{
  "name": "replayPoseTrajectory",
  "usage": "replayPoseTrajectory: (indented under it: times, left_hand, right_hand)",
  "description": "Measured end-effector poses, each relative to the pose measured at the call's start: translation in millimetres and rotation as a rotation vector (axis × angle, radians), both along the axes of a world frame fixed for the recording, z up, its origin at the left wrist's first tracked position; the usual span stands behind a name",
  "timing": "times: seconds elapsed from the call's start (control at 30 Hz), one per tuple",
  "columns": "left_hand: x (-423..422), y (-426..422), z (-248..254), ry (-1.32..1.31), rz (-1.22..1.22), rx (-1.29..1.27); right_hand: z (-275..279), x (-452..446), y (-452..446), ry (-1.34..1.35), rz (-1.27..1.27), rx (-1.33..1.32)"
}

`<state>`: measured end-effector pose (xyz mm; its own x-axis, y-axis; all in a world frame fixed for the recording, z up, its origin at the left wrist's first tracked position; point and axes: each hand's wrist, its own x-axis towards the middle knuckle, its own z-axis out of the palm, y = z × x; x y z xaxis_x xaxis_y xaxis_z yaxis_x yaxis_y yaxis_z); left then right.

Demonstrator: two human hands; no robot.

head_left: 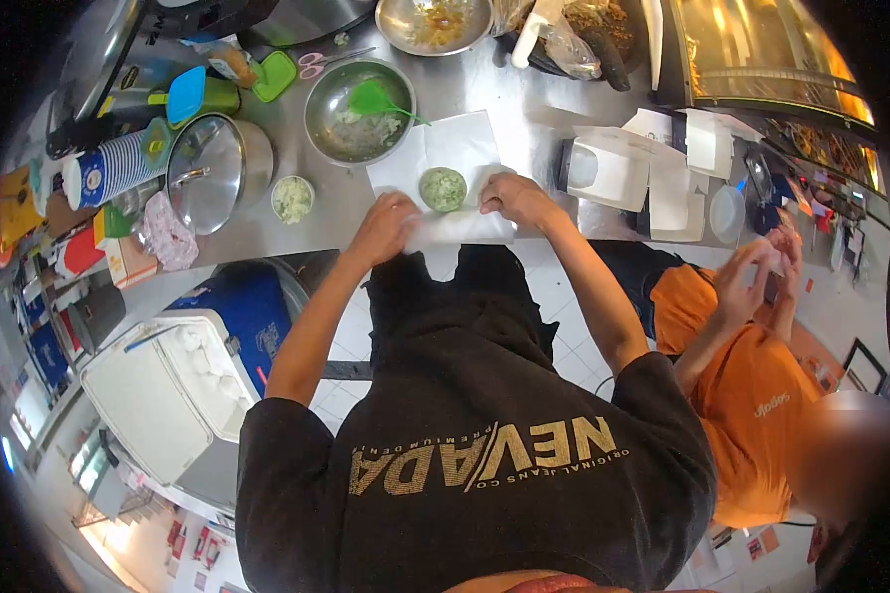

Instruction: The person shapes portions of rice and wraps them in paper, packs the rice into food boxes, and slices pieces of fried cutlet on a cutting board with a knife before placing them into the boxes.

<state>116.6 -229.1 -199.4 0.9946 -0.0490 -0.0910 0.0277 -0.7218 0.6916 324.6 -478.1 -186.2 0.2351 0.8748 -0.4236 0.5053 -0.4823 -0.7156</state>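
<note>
A round green ball of food rests on a sheet of white paper near the front edge of the steel table. The paper's near edge is lifted or folded, and blurred, between my two hands. My left hand is closed on that edge, left of the ball. On the other side, my right hand pinches the paper with its fingers together. A small cup of pale green mix stands to the left. Behind the paper is a steel bowl with a green spatula in it.
Open white boxes stand on the table to the right. A steel pot and stacked cups are at the left. Beside me on the right is a co-worker in an orange shirt, hands raised near the table edge.
</note>
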Motion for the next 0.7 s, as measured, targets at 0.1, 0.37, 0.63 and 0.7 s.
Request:
replayPoseTrajectory:
  times: [0.1, 0.37, 0.63, 0.7]
  left_hand:
    - [2, -26, 50, 0.054, 0.144, 0.048]
    - [-10, -57, 42, -0.087, 0.22, 0.043]
    - [-18, -43, 35, -0.061, 0.461, 0.0]
    - [-2, -27, 24, -0.105, 0.534, -0.077]
  right_hand:
    - [-16, 5, 1, -0.002, -0.007, -0.009]
    - [-28, 16, 7, 0.02, 0.068, -0.075]
    - [53, -55, 4, -0.596, -0.146, 0.337]
    - [28, -54, 4, -0.495, -0.215, 0.301]
